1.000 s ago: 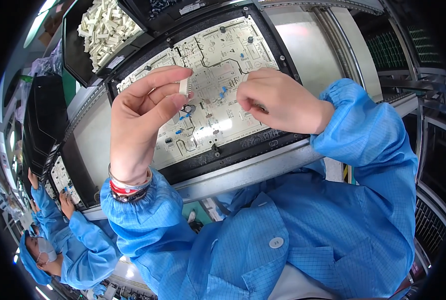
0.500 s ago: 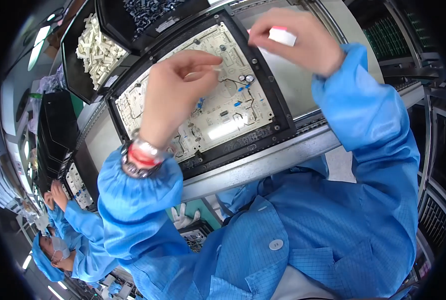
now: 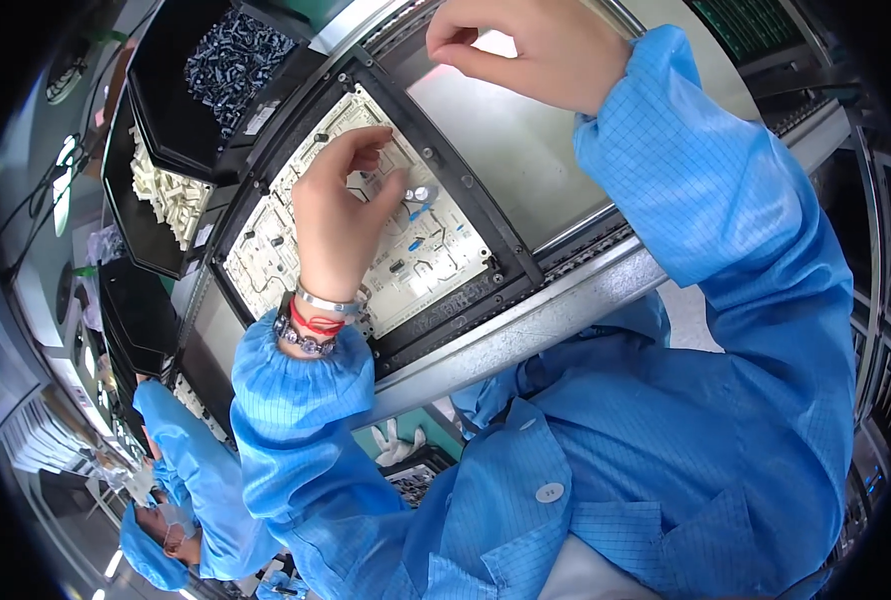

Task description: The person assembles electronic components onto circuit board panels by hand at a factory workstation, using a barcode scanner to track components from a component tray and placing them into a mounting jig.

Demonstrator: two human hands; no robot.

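Note:
My left hand [image 3: 344,205] hovers over a pale circuit board [image 3: 436,265], its thumb and forefinger apart and the other fingers curled. I see nothing between the thumb and forefinger. The board lies in a black frame [image 3: 474,200] and carries two round silver-topped parts, several small blue parts and dark parts. My left hand and wrist hide part of it. Up and to the right, beyond the frame, my right hand [image 3: 541,50] is raised with thumb and fingertips pinched together. Whatever it may hold is too small to make out; a bright white patch shows between its fingers.
Black bins at the upper left hold dark small components [image 3: 234,65] and white plastic pieces [image 3: 164,195]. A metal rail [image 3: 526,320] runs along the near side. At lower left sits a co-worker in blue [image 3: 201,455]. A white glove [image 3: 398,440] lies below the rail.
The view has shifted, bringing the bins further into sight. My left hand's thumb and forefinger have spread apart, away from the board's round parts. My right hand has moved up and left, still pinched.

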